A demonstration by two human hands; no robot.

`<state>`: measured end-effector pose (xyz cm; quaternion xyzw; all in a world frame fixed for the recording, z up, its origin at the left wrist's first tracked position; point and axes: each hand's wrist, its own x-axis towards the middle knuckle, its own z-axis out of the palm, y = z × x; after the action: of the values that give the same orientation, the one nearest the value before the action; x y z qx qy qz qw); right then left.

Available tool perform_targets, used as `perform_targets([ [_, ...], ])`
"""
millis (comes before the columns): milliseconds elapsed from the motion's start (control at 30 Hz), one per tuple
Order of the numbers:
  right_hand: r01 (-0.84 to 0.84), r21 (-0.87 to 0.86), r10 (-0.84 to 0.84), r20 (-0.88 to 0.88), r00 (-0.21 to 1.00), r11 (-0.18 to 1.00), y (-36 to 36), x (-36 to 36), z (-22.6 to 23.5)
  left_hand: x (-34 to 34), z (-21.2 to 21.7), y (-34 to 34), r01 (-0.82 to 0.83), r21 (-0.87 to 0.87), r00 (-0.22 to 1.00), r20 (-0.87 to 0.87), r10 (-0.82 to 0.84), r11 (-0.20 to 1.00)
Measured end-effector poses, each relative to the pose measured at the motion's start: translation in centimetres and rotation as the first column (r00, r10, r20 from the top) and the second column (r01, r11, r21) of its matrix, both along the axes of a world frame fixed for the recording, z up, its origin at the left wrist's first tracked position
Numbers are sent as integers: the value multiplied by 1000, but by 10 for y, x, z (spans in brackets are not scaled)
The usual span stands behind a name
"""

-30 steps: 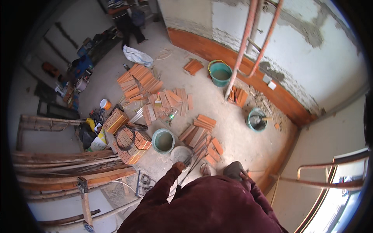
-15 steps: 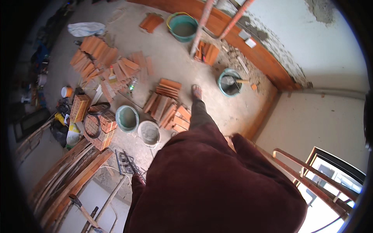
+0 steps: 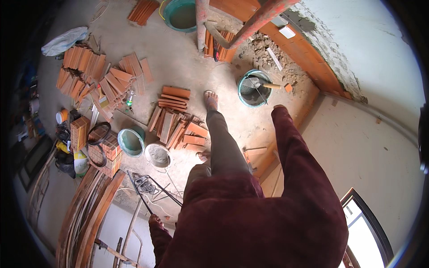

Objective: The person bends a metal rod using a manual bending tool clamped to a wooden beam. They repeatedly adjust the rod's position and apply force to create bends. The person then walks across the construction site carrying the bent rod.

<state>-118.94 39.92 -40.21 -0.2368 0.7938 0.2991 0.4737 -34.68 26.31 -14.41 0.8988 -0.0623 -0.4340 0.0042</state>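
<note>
My right arm, in a dark maroon sleeve, reaches forward with my right hand (image 3: 279, 107) just past the cuff. Its fingers are too hidden to read. Nearest to it is a teal bucket (image 3: 242, 99) of grey mortar, with a wooden-handled trowel (image 3: 271, 85) lying across it. At lower left my left hand (image 3: 155, 220) hangs low by a black metal frame (image 3: 142, 201). I cannot make out whether its fingers touch or hold anything. Stacks of orange-brown tiles (image 3: 176, 96) lie left of my forward foot.
Reddish scaffold poles (image 3: 263, 20) stand at the top. Rubble (image 3: 259, 51) lies along the tiled wall base. To the left are a teal bucket (image 3: 131, 143), a pale bucket (image 3: 157, 155), wrapped brick stacks (image 3: 109, 158) and loose tiles (image 3: 118, 85). Timber planks (image 3: 100, 219) lean at lower left.
My right arm has swung out forward towards the mortar bucket. My view has shifted, and my forward leg shows more fully. My left hand now shows beyond its cuff.
</note>
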Motion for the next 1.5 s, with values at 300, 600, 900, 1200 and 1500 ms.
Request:
perform_targets([
  [300,729,-280,-597,773,-214,-625,54,-77,-131,27,-42,76,29,300,994,-106,3,953],
  [600,659,-742,-962,252,101,-125,58,-166,-313,99,26,161,-14,486,996,81,-29,874],
  [900,689,-672,-901,74,428,272,4,-75,-116,110,63,188,-282,264,939,-122,322,922],
  [1200,835,-550,-860,441,257,-33,-52,68,149,46,12,237,-330,197,927,-115,356,923],
  [1500,956,-127,-471,882,-13,-265,-379,141,19,-19,-27,247,-363,514,818,-224,530,777],
])
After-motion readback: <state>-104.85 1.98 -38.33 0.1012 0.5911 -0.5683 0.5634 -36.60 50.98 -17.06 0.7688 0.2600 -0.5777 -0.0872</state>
